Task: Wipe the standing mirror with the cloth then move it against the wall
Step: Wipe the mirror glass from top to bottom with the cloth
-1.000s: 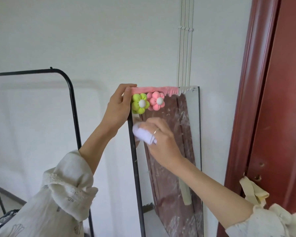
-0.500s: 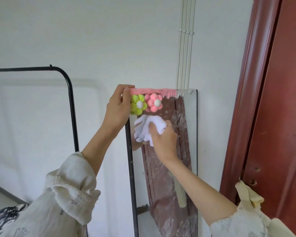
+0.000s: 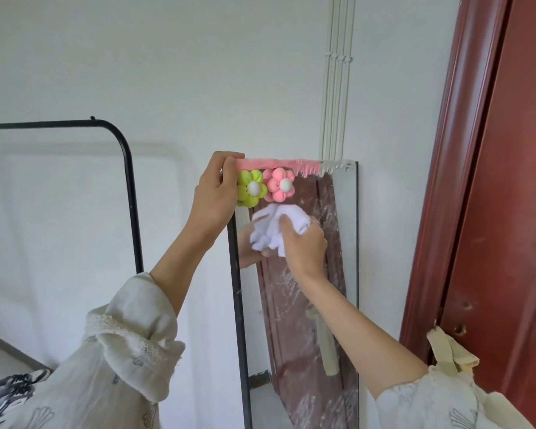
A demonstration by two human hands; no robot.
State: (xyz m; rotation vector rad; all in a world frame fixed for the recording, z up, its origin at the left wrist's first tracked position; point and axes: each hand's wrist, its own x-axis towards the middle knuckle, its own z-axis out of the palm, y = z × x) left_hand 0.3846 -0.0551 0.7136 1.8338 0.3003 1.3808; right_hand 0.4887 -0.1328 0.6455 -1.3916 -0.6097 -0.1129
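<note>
A tall standing mirror (image 3: 338, 305) with a thin black frame stands upright in front of the white wall, beside a red door. Pink trim runs along its top edge, with a green flower (image 3: 251, 188) and a pink flower (image 3: 279, 184) stuck below it. My left hand (image 3: 215, 193) grips the mirror's top left corner. My right hand (image 3: 304, 246) presses a crumpled white cloth (image 3: 270, 226) against the glass just under the flowers. The glass shows smears and reflects the door.
A black metal clothes rack (image 3: 127, 168) stands to the left of the mirror. The dark red door and its frame (image 3: 477, 212) are close on the right. White cable conduits (image 3: 336, 88) run up the wall above the mirror. A sneaker (image 3: 10, 390) lies low left.
My right hand with the cloth has moved up and to the right across the upper glass, and the cloth has spread out more. My left hand stays on the top corner.
</note>
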